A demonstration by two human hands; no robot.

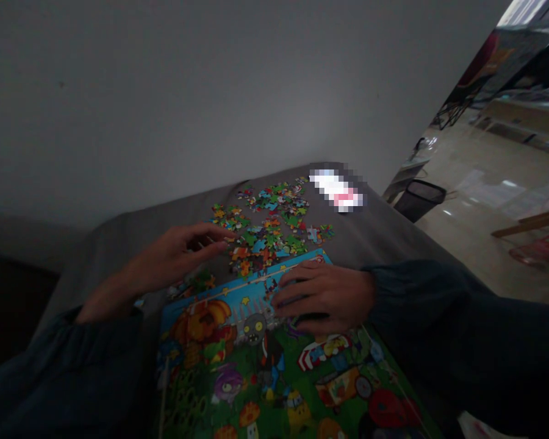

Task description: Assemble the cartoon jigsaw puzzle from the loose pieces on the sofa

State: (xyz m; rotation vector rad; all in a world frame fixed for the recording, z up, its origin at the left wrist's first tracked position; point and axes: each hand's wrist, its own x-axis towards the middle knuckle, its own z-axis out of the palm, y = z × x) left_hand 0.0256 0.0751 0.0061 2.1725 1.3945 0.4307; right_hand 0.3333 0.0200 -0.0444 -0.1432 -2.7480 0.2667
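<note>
A colourful cartoon jigsaw board [274, 372] lies on a grey table [375, 238] right in front of me. Beyond its far edge, several loose puzzle pieces [269, 222] are scattered in a heap. My left hand [174, 256] reaches over the table toward the near edge of that heap, fingers stretched out and slightly curled, holding nothing I can see. My right hand [322, 296] rests palm down on the board's upper edge, fingers spread flat over the blue sky part of the picture. Both arms wear dark sleeves.
A blurred white and pink object [337, 190] lies at the table's far end. A plain grey wall stands behind the table. To the right, beyond the table edge, a black bin [421, 198] stands on a shiny floor with furniture further back.
</note>
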